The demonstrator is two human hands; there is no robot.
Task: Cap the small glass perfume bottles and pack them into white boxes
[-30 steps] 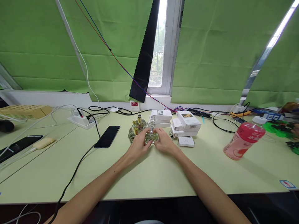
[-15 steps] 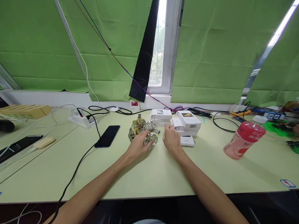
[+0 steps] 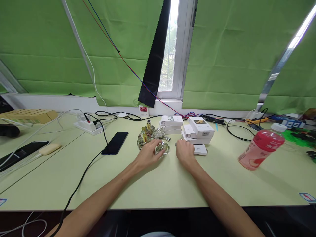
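Note:
My left hand (image 3: 148,152) has its fingers and thumb around a round clear glass perfume bottle (image 3: 162,150), whose small silver nozzle (image 3: 162,143) is uncovered. To the right, my right hand (image 3: 185,152) is closed just above the table. A small silver end, like a cap (image 3: 175,144), peeks out at its fingertips; the rest is hidden. Behind the left hand stand several similar bottles, some with gold nozzles (image 3: 144,138), and another clear bottle (image 3: 158,133). A silver cap (image 3: 167,138) lies beside them.
White boxes are stacked in two piles, a left pile (image 3: 171,122) and a right pile (image 3: 201,127), with a flat white box (image 3: 199,149) by my right hand. A pink drink bottle (image 3: 261,148) stands right. A black phone (image 3: 115,143) and a cable (image 3: 81,182) lie left.
My right hand has drawn slightly back toward me and turned, so a small silver end now shows at its fingertips. The left hand stays on its bottle. The view has shifted slightly.

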